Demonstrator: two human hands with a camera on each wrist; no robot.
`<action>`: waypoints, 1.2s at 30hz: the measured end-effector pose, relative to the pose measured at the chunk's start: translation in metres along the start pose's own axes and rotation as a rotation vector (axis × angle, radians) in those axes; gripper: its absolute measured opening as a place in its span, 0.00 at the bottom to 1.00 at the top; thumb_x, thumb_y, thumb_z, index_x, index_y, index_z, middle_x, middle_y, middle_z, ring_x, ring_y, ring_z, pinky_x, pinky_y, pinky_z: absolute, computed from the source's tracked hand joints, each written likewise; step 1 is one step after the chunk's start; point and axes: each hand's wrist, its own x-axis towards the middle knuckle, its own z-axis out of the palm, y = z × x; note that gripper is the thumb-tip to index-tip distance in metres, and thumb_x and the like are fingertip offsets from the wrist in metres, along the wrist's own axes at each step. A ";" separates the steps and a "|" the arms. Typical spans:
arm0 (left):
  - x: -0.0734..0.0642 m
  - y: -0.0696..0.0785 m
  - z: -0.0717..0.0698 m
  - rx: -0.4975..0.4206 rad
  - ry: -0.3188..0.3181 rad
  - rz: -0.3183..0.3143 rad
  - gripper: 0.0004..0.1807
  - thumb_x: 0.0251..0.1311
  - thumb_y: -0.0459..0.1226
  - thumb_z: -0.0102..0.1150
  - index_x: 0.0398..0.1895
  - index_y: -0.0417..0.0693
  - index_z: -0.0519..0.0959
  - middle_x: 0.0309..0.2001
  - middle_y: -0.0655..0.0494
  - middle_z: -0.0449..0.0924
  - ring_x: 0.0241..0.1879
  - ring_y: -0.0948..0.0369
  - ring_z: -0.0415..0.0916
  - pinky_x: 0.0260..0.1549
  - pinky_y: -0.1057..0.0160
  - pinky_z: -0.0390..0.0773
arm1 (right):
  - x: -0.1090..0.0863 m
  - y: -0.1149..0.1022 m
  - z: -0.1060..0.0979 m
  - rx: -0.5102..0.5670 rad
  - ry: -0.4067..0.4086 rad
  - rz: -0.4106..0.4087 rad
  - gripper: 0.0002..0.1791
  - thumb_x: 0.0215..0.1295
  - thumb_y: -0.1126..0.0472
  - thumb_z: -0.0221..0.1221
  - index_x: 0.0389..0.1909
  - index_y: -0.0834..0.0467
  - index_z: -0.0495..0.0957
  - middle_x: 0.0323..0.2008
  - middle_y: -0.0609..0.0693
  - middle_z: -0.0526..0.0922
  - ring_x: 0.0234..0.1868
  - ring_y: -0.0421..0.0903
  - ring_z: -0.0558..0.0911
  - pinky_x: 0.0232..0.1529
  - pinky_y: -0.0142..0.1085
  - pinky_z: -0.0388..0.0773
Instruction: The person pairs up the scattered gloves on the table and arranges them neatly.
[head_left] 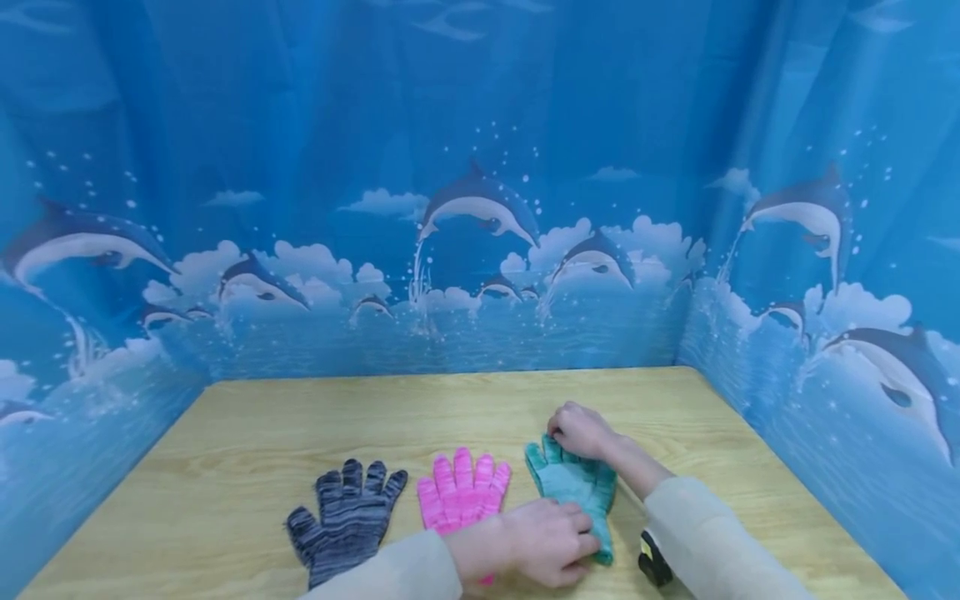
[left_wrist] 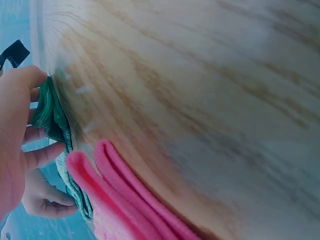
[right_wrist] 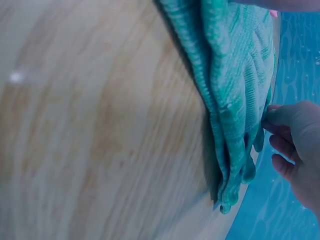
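A teal-green knitted glove (head_left: 573,483) lies on the table, its fingers pointing away from me. At its cuff, my left hand (head_left: 551,542) pinches the fabric; in the left wrist view the thumb and fingers lie on either side of the green cuff (left_wrist: 50,107). My right hand (head_left: 581,431) is at the far end, covering some of the glove's fingers. From the right wrist view, its thumb and forefinger pinch the tip of a glove finger (right_wrist: 260,137). A pink glove (head_left: 463,492) lies just left, its lower part hidden by my left forearm.
A dark grey striped glove (head_left: 348,521) lies at the left, with my left sleeve (head_left: 405,571) over its cuff side. Beside my right sleeve is a small black object (head_left: 655,558) with a yellow mark. Blue dolphin-print curtains (head_left: 450,333) border the wooden table (head_left: 337,417).
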 end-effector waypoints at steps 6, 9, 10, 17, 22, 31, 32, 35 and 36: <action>0.000 -0.001 0.001 -0.005 -0.005 0.001 0.14 0.60 0.53 0.51 0.44 0.61 0.75 0.33 0.68 0.69 0.36 0.71 0.66 0.31 0.77 0.66 | 0.007 0.004 0.001 -0.074 -0.025 -0.034 0.06 0.58 0.66 0.61 0.26 0.55 0.85 0.26 0.46 0.81 0.30 0.44 0.74 0.32 0.37 0.73; 0.001 -0.001 0.001 -0.004 -0.016 -0.005 0.14 0.60 0.54 0.51 0.44 0.61 0.75 0.33 0.68 0.69 0.36 0.71 0.66 0.31 0.78 0.66 | 0.009 0.005 0.000 -0.131 -0.027 -0.082 0.07 0.58 0.65 0.61 0.23 0.53 0.85 0.23 0.44 0.78 0.28 0.43 0.71 0.29 0.35 0.71; 0.001 -0.002 0.001 -0.003 -0.017 -0.006 0.14 0.60 0.54 0.51 0.43 0.61 0.75 0.33 0.68 0.69 0.36 0.71 0.66 0.31 0.78 0.66 | 0.010 0.004 0.000 -0.145 -0.028 -0.090 0.08 0.58 0.64 0.61 0.22 0.52 0.84 0.22 0.43 0.77 0.27 0.42 0.71 0.29 0.35 0.70; 0.000 -0.003 0.000 -0.008 -0.017 -0.002 0.12 0.60 0.54 0.51 0.42 0.62 0.75 0.33 0.68 0.68 0.36 0.71 0.66 0.34 0.77 0.66 | 0.014 0.002 0.000 -0.143 -0.083 -0.077 0.16 0.60 0.63 0.58 0.13 0.52 0.74 0.17 0.43 0.68 0.24 0.42 0.66 0.25 0.34 0.64; 0.000 -0.002 0.000 -0.033 -0.029 0.008 0.11 0.60 0.53 0.51 0.41 0.62 0.75 0.33 0.68 0.67 0.36 0.71 0.65 0.32 0.77 0.65 | 0.014 0.006 0.000 -0.144 -0.126 -0.089 0.15 0.60 0.62 0.58 0.14 0.51 0.73 0.18 0.41 0.67 0.25 0.41 0.65 0.26 0.34 0.64; 0.001 -0.002 0.001 -0.019 -0.028 0.007 0.10 0.60 0.53 0.52 0.39 0.62 0.75 0.31 0.68 0.67 0.34 0.71 0.65 0.29 0.77 0.65 | 0.012 0.010 -0.007 -0.128 -0.151 -0.144 0.09 0.59 0.65 0.59 0.22 0.50 0.82 0.23 0.41 0.76 0.29 0.41 0.71 0.29 0.33 0.70; 0.001 -0.002 0.001 -0.018 -0.027 0.008 0.10 0.60 0.53 0.51 0.39 0.62 0.75 0.31 0.68 0.67 0.34 0.71 0.65 0.29 0.77 0.65 | 0.012 0.009 -0.008 -0.131 -0.151 -0.143 0.09 0.58 0.65 0.60 0.23 0.51 0.83 0.24 0.41 0.77 0.30 0.42 0.72 0.30 0.34 0.71; 0.001 -0.002 0.002 -0.027 -0.021 0.016 0.10 0.60 0.52 0.52 0.39 0.61 0.75 0.31 0.68 0.67 0.34 0.71 0.65 0.28 0.77 0.65 | 0.012 0.008 -0.008 -0.146 -0.152 -0.135 0.09 0.58 0.66 0.60 0.23 0.51 0.84 0.24 0.42 0.79 0.31 0.42 0.74 0.31 0.34 0.73; 0.001 -0.002 0.002 -0.032 -0.021 0.019 0.10 0.60 0.52 0.52 0.39 0.61 0.75 0.31 0.67 0.67 0.34 0.71 0.65 0.28 0.77 0.65 | 0.013 0.008 -0.008 -0.148 -0.153 -0.135 0.09 0.57 0.66 0.61 0.22 0.51 0.84 0.23 0.42 0.79 0.30 0.42 0.74 0.31 0.35 0.73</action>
